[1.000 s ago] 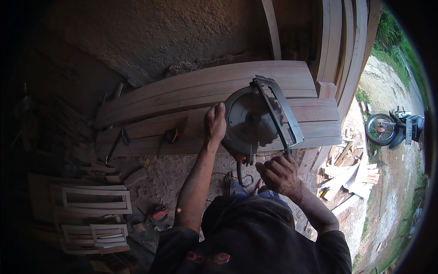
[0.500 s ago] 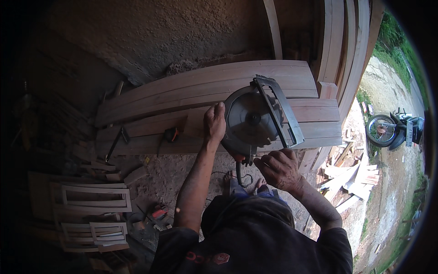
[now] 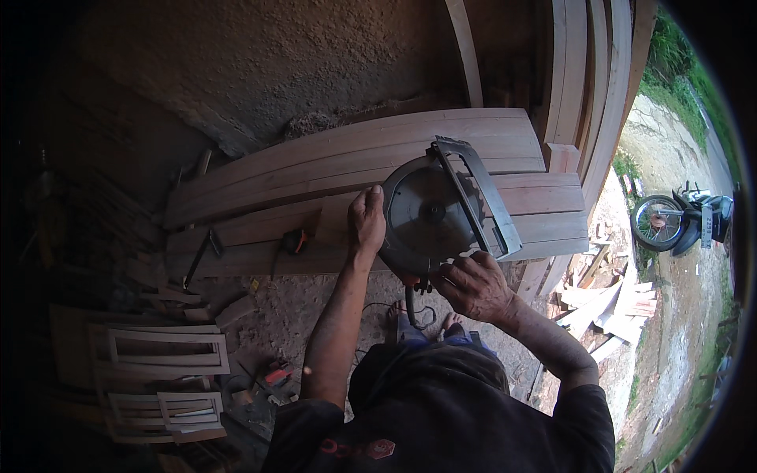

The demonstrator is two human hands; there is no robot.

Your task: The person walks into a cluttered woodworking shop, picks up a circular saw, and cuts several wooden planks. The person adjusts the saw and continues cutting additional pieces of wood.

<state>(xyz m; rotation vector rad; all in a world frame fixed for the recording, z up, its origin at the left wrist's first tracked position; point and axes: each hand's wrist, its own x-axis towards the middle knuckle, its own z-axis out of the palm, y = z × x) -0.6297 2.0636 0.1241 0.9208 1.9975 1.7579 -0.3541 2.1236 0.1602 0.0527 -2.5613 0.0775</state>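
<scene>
A circular saw (image 3: 406, 201) is held up above the planks, its round blade and blade guard facing me and its metal base plate (image 3: 490, 203) on the right. My left hand (image 3: 367, 225) is closed on the saw's left edge, thumb up; the part under its fingers is hidden. Low on the saw, my right hand (image 3: 475, 288) is pinched beside the guard's lower edge. A thin piece shows near those fingertips, too small to name. Beneath the saw hangs its dark cable (image 3: 411, 306).
Long planks (image 3: 347, 158) lie side by side, with a hammer (image 3: 206, 251) and an orange-black tape measure (image 3: 295, 240) on them. Wooden frames (image 3: 165, 347) and a red tool (image 3: 277, 374) are at lower left. Boards (image 3: 566, 71) stand at right, near wood scraps (image 3: 603, 311) and a motorcycle (image 3: 678, 221).
The saw has shifted slightly left and down in the picture, with both hands moving along. My right fingers stay pinched near the guard's lower edge.
</scene>
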